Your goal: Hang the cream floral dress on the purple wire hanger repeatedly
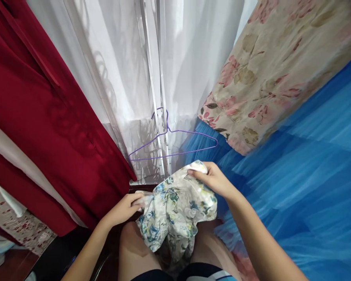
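Note:
A white garment with a blue, green and yellow floral print [175, 207] is stretched between my two hands above my lap. My left hand [128, 207] pinches its left edge. At the upper right, my right hand [212, 177] grips the cloth with the thumb lying on top. Folds hide the garment's full shape, so I cannot tell its kind. Just beyond it a thin purple hanger [175, 142] hangs bare from a white metal rack [152, 58].
Red cloth [55, 109] hangs at the left and white curtains [114, 58] behind. On the right are a beige floral cloth [269, 74] and blue tulle [304, 175]. A patterned fabric with red dots [23, 222] lies low at the left.

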Tool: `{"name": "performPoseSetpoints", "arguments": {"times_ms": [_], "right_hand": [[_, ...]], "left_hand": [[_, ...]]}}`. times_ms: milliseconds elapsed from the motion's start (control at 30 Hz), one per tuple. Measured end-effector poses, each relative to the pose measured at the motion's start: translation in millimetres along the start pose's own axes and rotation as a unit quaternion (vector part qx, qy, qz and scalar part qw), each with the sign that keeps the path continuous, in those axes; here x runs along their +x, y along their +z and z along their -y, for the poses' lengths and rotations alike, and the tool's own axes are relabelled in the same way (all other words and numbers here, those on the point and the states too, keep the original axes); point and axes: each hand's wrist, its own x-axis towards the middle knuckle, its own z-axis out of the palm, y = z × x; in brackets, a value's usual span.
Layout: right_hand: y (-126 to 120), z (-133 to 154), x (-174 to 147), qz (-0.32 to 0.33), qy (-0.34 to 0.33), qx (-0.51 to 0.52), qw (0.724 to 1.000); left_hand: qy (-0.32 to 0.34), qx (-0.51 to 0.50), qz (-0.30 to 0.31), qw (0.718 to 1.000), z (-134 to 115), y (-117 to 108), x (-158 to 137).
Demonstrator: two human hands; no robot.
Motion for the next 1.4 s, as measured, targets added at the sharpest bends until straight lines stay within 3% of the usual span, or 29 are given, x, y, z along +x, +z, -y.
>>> {"name": "performPoseSetpoints", "arguments": {"times_ms": [67, 167, 267, 333, 433, 533, 600, 667, 767, 867, 967, 1100, 1200, 1300, 1400], "right_hand": [[-3, -3, 11, -0.057, -0.040, -0.094, 0.993], [3, -10, 31, -0.085, -0.100, -0.200, 0.971], [14, -18, 52, -0.118, -0.113, -0.237, 0.958], [18, -21, 63, -0.133, -0.091, -0.279, 0.947], [26, -25, 67, -0.120, -0.055, -0.330, 0.935], [43, -30, 57, -0.084, -0.063, -0.328, 0.939], [52, -35, 47, -0.061, -0.099, -0.291, 0.950], [52, -40, 38, -0.086, -0.139, -0.232, 0.959], [25, -43, 32, -0.206, -0.161, -0.180, 0.948], [-20, -37, 38, -0.313, -0.159, -0.185, 0.918], [-59, -27, 54, -0.340, -0.151, -0.208, 0.905], [-83, -14, 82, -0.276, -0.129, -0.299, 0.904], [-90, 0, 88, -0.136, -0.097, -0.327, 0.930], [-98, 15, 72, 0.063, -0.033, -0.222, 0.972], [-101, 20, 49, 0.225, 0.024, -0.062, 0.972]], "left_hand": [[-0.020, 0.098, -0.061, 0.993, 15, -24, -1], [-0.052, 0.250, -0.163, 0.953, 34, -66, 14], [-0.039, 0.292, -0.234, 0.927, 34, -98, 39], [0.000, 0.278, -0.261, 0.925, 19, -107, 54], [0.093, 0.220, -0.255, 0.937, -16, -102, 72], [0.166, 0.145, -0.217, 0.951, -49, -79, 89], [0.169, 0.110, -0.217, 0.955, -62, -60, 101], [0.144, 0.078, -0.233, 0.958, -65, -44, 112], [0.122, 0.029, -0.246, 0.961, -61, -33, 120], [0.134, 0.004, -0.262, 0.956, -56, -39, 116], [0.123, 0.025, -0.285, 0.950, -56, -54, 105], [0.111, 0.109, -0.301, 0.941, -64, -70, 96], [0.118, 0.168, -0.325, 0.923, -69, -80, 92], [0.108, 0.205, -0.369, 0.900, -68, -89, 91], [0.102, 0.200, -0.390, 0.893, -60, -94, 94]]}}
